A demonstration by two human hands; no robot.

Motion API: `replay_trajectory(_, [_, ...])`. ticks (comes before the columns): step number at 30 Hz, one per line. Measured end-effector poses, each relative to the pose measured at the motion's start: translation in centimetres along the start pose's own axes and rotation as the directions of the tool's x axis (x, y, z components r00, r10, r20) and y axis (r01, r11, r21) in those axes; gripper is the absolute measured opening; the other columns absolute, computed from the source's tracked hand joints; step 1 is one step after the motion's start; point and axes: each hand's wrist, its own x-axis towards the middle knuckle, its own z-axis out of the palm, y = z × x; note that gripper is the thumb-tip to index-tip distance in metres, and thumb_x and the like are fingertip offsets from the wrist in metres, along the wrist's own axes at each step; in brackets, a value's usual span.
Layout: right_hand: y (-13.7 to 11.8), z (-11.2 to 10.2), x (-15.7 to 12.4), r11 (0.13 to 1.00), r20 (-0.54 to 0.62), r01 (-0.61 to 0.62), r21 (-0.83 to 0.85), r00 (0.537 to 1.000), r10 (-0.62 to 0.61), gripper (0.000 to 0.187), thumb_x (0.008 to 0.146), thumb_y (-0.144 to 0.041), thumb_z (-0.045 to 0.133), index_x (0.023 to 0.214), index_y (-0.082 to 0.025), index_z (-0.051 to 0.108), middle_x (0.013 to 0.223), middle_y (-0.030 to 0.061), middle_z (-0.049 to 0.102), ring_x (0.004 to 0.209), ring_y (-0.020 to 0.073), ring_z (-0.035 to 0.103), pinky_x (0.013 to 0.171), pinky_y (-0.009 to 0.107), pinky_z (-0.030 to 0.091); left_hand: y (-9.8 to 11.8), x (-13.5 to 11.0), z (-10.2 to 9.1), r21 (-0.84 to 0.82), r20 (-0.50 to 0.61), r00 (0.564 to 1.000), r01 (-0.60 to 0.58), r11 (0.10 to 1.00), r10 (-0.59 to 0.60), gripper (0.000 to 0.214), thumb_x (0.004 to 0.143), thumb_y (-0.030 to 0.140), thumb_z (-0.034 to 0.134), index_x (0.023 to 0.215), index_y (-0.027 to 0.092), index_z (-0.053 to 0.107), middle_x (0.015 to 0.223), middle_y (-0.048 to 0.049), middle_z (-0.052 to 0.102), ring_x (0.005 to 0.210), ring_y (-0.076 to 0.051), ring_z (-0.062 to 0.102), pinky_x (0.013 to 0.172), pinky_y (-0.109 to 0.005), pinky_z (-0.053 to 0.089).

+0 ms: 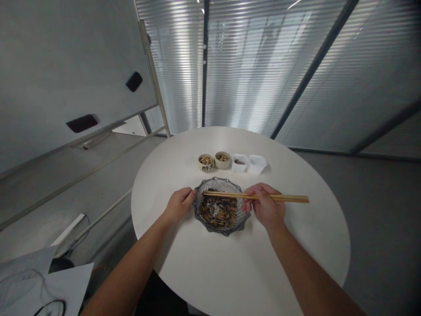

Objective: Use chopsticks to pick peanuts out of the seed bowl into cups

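A scalloped clear glass bowl [226, 230] stands on the round white table [223, 267]. Many dark, striped sunflower seeds [223, 215] lie in it. My left hand [180, 202] grips the bowl's left rim between thumb and fingers. In my right hand [265, 205] is a pair of wooden chopsticks [292, 199], held nearly level across the bowl. Their tips reach the seeds by the inner left wall; whether anything is pinched between them is too small to tell.
Behind the bowl stand two small round cups [206, 162] with pale nut-like pieces. To their right are two white square dishes, one [240, 163] with a few dark bits, the other [257, 164] showing none. A whiteboard [79, 66] stands at the left.
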Motion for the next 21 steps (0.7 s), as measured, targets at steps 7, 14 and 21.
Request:
replay_trajectory(7, [-0.5, -2.1, 2.0, 0.987, -0.245, 0.101, 0.123, 0.967, -0.069, 0.034, 0.083, -0.049, 0.074, 0.069, -0.019, 0.063, 0.052, -0.0013, 0.065, 0.031, 0.0113, 0.052, 0.035, 0.028, 0.054, 0.2, 0.0, -0.1, 0.007, -0.012, 1.000, -0.023, 1.000, 0.023, 0.048, 0.096, 0.055, 0.046, 0.063, 0.020, 0.049, 0.062, 0.0018, 0.046, 0.064, -0.014, 0.044, 0.060, -0.027, 0.034])
replay_trajectory(14, [0.6, -5.6, 5.7, 0.973, -0.520, 0.227, 0.041, 0.836, -0.173, 0.041, 0.079, -0.054, 0.076, 0.066, -0.018, 0.060, 0.049, -0.0023, 0.062, 0.034, 0.0135, 0.058, 0.036, 0.028, 0.056, 0.4, 0.0, -0.1, 0.014, -0.011, 1.000, -0.013, 1.000, 0.013, 0.047, 0.096, 0.054, 0.046, 0.063, 0.020, 0.047, 0.063, 0.0020, 0.046, 0.064, -0.014, 0.043, 0.059, -0.027, 0.032])
replay_trajectory(21, [2.5, -6.4, 6.8, 0.986, -0.521, 0.157, -0.057, 0.838, -0.163, 0.040, 0.083, -0.054, 0.073, 0.076, -0.017, 0.061, 0.054, -0.0017, 0.065, 0.036, 0.0114, 0.058, 0.042, 0.028, 0.061, 0.3, 0.0, 0.0, 0.005, -0.006, 1.000, -0.009, 1.000, 0.009, 0.047, 0.095, 0.055, 0.045, 0.063, 0.021, 0.047, 0.062, 0.0018, 0.045, 0.064, -0.014, 0.043, 0.059, -0.027, 0.032])
